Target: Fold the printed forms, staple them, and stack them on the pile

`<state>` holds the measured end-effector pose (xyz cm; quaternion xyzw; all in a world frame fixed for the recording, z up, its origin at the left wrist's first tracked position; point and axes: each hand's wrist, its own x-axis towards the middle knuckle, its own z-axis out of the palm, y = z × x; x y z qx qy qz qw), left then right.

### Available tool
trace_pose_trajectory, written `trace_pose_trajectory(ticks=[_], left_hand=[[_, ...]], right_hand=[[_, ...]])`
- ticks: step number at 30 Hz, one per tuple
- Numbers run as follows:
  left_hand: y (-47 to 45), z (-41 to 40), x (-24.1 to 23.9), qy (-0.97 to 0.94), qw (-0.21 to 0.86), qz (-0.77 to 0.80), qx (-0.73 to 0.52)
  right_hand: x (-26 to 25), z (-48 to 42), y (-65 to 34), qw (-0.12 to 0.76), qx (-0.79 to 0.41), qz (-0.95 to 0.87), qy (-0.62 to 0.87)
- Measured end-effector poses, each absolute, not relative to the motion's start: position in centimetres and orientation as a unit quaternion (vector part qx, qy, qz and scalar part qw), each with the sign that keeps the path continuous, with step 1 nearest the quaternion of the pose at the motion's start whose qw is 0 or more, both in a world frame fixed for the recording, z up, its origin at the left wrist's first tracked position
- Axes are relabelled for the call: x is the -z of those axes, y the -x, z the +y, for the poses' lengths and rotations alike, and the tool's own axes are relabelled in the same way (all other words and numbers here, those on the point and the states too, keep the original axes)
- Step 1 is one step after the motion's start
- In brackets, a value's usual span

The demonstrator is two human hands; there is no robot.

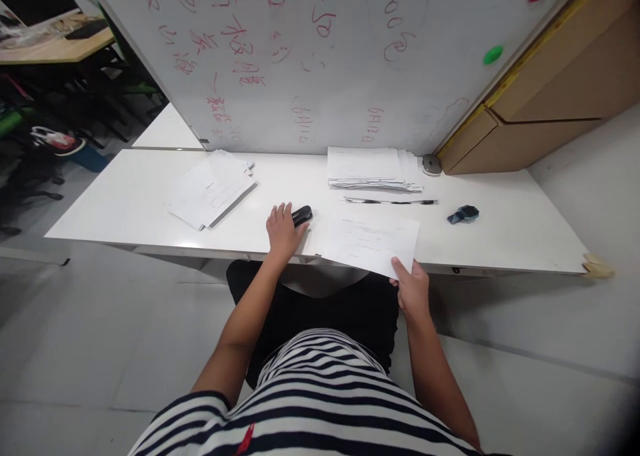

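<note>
My left hand [284, 233] is around the near end of a black stapler [302, 215] lying on the white table. Its thumb lies along the right side and the fingers on the left; part of the stapler is hidden under the hand. Between thumb and fingers, my right hand [413, 287] pinches the lower right corner of a white paper sheet [373, 243]. The sheet lies partly on the table and sticks out over its front edge. Whether it is one sheet or a few, I cannot tell.
A neat paper stack [367, 164] stands at the back, with a thin black-and-white strip [391, 201] before it. Fanned papers [213, 188] lie left. A dark wristwatch [463, 214] is at right, near cardboard boxes [545, 136]. Behind the table [110, 203] rises a whiteboard [340, 76].
</note>
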<state>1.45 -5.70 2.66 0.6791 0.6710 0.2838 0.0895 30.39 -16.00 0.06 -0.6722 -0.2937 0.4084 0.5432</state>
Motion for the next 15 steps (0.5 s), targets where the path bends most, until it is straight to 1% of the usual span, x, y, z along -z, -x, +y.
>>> trace_pose_trajectory(ticks=[2, 4, 9, 15], left_hand=[[-0.9, -4.6, -1.5, -0.691, 0.078, 0.682, -0.225], [-0.4, -4.2, -0.7, -0.714, 0.065, 0.669, -0.194], [0.8, -4.6, -0.3, -0.783, 0.066, 0.590, -0.186], [1.4, -4.7, -0.7, -0.795, 0.109, 0.566, -0.188]], right_hand=[[0.2, -15.9, -30.3, 0.556, -0.435, -0.275, 0.653], [0.3, -15.8, -30.0, 0.561, -0.454, -0.267, 0.639], [0.1, -15.4, -29.3, 0.555, -0.471, -0.269, 0.630], [0.1, -15.2, -28.4, 0.532, -0.499, -0.289, 0.620]])
